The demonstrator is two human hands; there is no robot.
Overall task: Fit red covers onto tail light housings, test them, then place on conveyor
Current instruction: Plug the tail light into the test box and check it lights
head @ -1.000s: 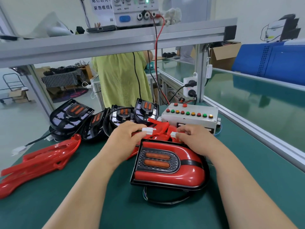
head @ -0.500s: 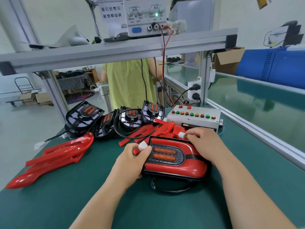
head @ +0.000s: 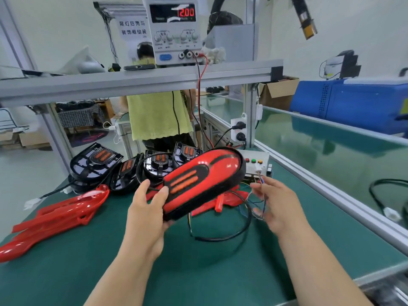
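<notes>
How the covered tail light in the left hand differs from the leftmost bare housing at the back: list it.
Cover: the covered tail light wears a glossy red cover; the leftmost bare housing shows its black frame and pale inside.
Pose: the tail light is gripped by the left hand, tilted, clear of the table; the housing rests at its back.
Shared: both show two orange strips in a dark centre.

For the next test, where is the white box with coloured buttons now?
In the head view the white box sits far right on the green bench, by the conveyor rail, partly hidden behind the tail light that the left hand holds.
</notes>
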